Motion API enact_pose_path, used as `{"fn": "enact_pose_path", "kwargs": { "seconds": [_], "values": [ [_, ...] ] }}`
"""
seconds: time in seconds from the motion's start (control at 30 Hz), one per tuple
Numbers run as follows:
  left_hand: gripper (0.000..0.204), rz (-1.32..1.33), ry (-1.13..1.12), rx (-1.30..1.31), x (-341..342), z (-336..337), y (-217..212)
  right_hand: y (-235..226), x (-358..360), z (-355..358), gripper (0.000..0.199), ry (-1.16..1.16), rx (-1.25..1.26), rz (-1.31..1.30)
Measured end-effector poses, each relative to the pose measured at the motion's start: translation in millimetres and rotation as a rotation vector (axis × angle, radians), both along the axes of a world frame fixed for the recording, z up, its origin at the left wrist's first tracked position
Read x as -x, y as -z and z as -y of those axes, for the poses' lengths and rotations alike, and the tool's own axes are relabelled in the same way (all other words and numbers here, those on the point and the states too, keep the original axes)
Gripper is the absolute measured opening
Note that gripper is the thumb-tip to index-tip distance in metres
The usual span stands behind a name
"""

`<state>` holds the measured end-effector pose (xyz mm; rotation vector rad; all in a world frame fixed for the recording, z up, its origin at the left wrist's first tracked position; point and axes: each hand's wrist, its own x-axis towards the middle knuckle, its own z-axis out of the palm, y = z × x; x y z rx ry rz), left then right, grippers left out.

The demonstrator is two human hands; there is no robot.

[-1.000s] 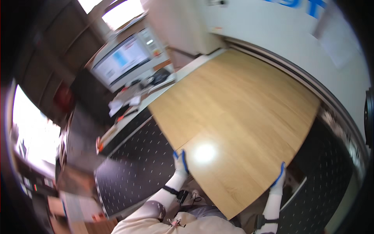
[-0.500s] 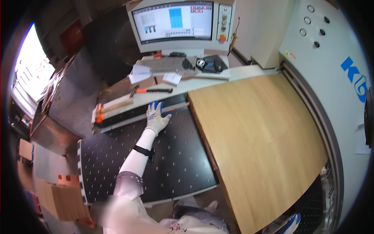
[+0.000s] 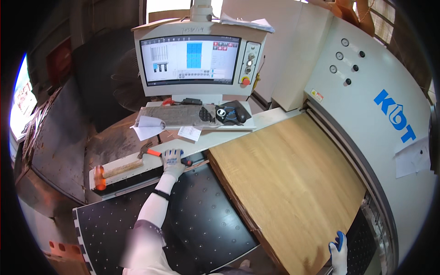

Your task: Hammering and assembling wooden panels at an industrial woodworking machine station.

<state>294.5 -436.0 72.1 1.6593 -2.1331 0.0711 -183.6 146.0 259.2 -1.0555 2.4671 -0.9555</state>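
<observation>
At machine's front ledge, gloved left hand (image 3: 173,161) closed over red-handled claw hammer (image 3: 158,152), gripping its handle. Rubber mallet (image 3: 114,170) lies just left on same ledge. Gloved right hand (image 3: 338,255) rests on near corner of wooden panel (image 3: 288,183), fingers together, grip unclear. Panel lies on black perforated table (image 3: 201,224). Control monitor (image 3: 190,59), keyboard (image 3: 174,114) beyond.

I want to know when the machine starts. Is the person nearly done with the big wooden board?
Partly. The wooden board already lies flat on the black table, against the machine. The right hand is at its near corner; the left hand is on a hammer on the ledge. The board has not gone in yet.
</observation>
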Motion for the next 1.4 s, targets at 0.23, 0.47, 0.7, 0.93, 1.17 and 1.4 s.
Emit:
{"fn": "enact_pose_path", "kwargs": {
  "seconds": [0.23, 0.47, 0.7, 0.93, 1.17, 1.4],
  "values": [
    [0.027, -0.443, 0.578, 0.311, -0.4, -88.5, -69.8, 21.9, -89.8, 112.3, 0.074, -0.362, 0.076, 0.603],
    [0.025, -0.517, 1.427, 0.075, 118.7, -258.7, -158.3, 75.1, -160.3, 140.9, 0.05, -0.451, 0.134, 1.845],
    [0.033, -0.458, 1.921, -0.13, 254.0, -369.1, -148.5, 89.1, -115.5, 61.5, 0.033, -0.369, 0.659, 1.762],
    [0.054, 0.005, 2.115, -0.192, 388.3, -481.9, -142.2, 105.9, -2.1, -44.3, 0.049, -0.192, 0.745, 1.25],
    [0.078, 0.044, 1.953, -0.243, 533.7, -543.3, -96.0, 148.1, 199.5, -132.6, 0.022, 0.574, 1.047, 0.932],
    [0.098, 0.212, 1.322, -0.226, 672.1, -579.5, -16.2, 199.9, 371.5, -126.5, 0.05, 0.673, 0.924, 0.696]
  ]
}}
